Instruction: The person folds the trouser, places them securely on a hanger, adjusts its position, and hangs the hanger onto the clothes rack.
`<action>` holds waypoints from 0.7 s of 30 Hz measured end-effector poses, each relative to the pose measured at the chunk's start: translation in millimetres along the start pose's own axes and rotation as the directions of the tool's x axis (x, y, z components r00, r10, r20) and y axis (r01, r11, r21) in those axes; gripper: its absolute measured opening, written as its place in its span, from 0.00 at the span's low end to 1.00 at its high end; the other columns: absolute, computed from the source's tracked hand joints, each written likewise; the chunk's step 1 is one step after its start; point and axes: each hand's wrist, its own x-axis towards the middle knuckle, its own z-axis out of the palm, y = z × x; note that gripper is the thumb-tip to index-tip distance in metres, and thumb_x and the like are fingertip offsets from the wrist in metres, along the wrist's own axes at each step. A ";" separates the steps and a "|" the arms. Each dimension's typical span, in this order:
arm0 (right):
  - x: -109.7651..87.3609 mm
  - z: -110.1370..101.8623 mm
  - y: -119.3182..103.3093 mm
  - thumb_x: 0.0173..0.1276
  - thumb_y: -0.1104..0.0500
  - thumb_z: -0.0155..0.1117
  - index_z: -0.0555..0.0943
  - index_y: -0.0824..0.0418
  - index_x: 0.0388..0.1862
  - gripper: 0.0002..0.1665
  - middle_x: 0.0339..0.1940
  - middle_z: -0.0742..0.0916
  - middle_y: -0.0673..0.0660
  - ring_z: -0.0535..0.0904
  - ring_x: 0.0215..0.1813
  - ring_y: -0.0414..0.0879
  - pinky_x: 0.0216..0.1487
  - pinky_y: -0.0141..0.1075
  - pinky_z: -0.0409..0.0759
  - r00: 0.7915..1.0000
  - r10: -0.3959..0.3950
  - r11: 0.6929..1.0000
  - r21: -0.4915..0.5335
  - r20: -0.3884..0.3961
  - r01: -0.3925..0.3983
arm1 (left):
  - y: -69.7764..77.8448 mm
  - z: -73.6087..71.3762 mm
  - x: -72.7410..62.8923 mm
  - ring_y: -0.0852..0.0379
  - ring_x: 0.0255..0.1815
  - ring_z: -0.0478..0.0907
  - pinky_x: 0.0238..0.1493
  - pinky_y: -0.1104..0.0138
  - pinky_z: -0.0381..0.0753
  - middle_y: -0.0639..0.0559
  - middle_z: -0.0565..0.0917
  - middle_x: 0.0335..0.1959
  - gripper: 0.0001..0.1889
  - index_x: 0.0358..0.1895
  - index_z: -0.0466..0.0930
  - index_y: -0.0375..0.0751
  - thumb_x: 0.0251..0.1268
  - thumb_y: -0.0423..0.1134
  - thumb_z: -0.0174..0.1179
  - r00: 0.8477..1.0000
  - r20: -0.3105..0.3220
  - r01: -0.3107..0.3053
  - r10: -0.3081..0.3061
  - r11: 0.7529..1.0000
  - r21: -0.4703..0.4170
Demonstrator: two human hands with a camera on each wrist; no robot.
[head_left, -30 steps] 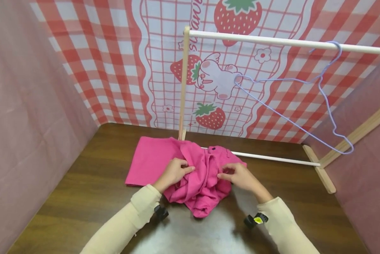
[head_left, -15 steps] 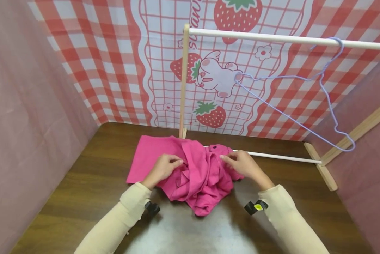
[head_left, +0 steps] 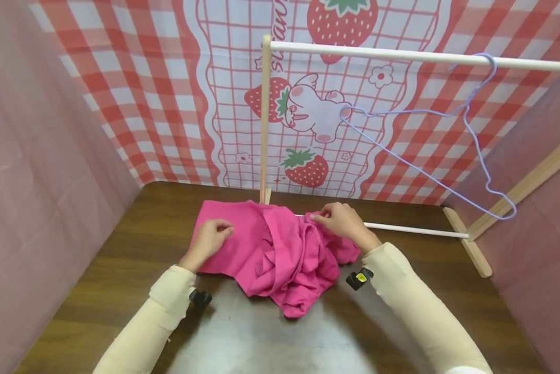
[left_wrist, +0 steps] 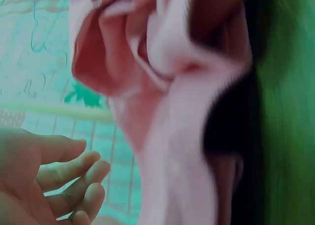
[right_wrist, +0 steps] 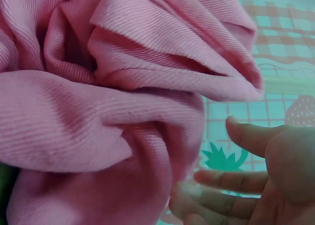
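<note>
A bright pink cloth garment [head_left: 284, 249] lies on the table. Its left part is flat, while the middle and right are bunched in folds. Over the flat part hovers my left hand [head_left: 211, 240], fingers loosely bent; the left wrist view shows nothing between thumb and fingers. My right hand [head_left: 342, 221] is at the garment's upper right edge. In the right wrist view, the thumb [right_wrist: 251, 136] stands apart from the fingers, and the blurred fingertips are right at the fabric's edge. A lilac wire hanger [head_left: 415, 166] hangs from the rack's white top rod [head_left: 383, 54].
The rack's wooden left post [head_left: 265, 119] rises behind the garment, and a white lower rod [head_left: 415, 229] runs behind it. A wooden foot [head_left: 469, 244] stands at right. A checked strawberry cloth [head_left: 163, 93] backs the brown table [head_left: 102, 280]; pink curtains [head_left: 51, 130] flank both sides.
My left hand has moved left, away from the folds to over the flat part. My right hand has moved up and slightly left to the upper edge. The garment stays mostly in place.
</note>
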 end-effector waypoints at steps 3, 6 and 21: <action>3.8 2.0 -3.7 0.66 0.40 0.63 0.82 0.62 0.25 0.26 0.20 0.79 0.53 0.71 0.25 0.44 0.27 0.34 0.69 0.999 0.036 0.998 -0.054 0.021 -0.035 | -12.6 -6.0 1.7 0.39 0.51 0.82 0.52 0.47 0.77 0.42 0.88 0.45 0.11 0.45 0.87 0.38 0.64 0.40 0.62 1.000 -0.030 0.002 0.000 0.997 0.073; 8.9 2.7 -7.7 0.62 0.37 0.65 0.70 0.58 0.12 0.32 0.13 0.68 0.49 0.63 0.20 0.43 0.23 0.33 0.65 0.997 0.073 0.994 -0.089 0.040 -0.069 | -24.3 -12.0 3.2 0.38 0.52 0.81 0.53 0.47 0.76 0.41 0.88 0.45 0.12 0.45 0.86 0.38 0.64 0.41 0.62 0.999 -0.038 0.021 -0.017 0.993 0.117; 31.4 4.3 -20.3 0.62 0.34 0.63 0.76 0.59 0.24 0.28 0.38 0.85 0.62 0.82 0.47 0.61 0.46 0.55 0.80 0.961 0.183 0.956 -0.264 0.206 -0.126 | -51.9 -31.3 -1.3 0.29 0.55 0.72 0.53 0.42 0.72 0.28 0.78 0.53 0.24 0.54 0.79 0.29 0.64 0.46 0.62 0.987 -0.016 0.160 -0.163 0.936 0.313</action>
